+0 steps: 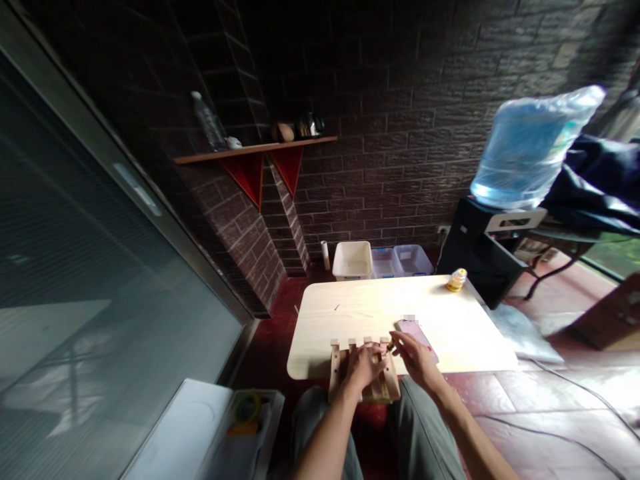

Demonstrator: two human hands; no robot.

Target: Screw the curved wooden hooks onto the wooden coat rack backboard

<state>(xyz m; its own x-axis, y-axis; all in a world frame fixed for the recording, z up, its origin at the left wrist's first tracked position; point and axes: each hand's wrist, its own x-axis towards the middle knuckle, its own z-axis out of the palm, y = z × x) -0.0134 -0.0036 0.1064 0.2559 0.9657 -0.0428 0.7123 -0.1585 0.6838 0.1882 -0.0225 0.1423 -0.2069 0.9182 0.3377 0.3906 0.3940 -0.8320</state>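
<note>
A small slatted wooden frame (337,375) with several upright pegs lies at the near edge of the pale table, above my lap. My left hand (367,365) rests over its slats, fingers curled down onto the wood near the right side. Pinched in my right hand (411,351) is a short yellow-and-black tool that looks like a screwdriver (391,345). Its tip points at the frame's right-hand peg, close to my left fingertips. The exact contact point is too small to make out. A pink phone-like slab (417,331) lies just beyond my right hand.
On the table (360,300), a yellow-and-white bottle (456,280) stands at the far right corner. Plastic bins (353,260) sit behind it. A water dispenser (467,247) is at right; an open box with tape (247,407) is at lower left. Cables cross the floor.
</note>
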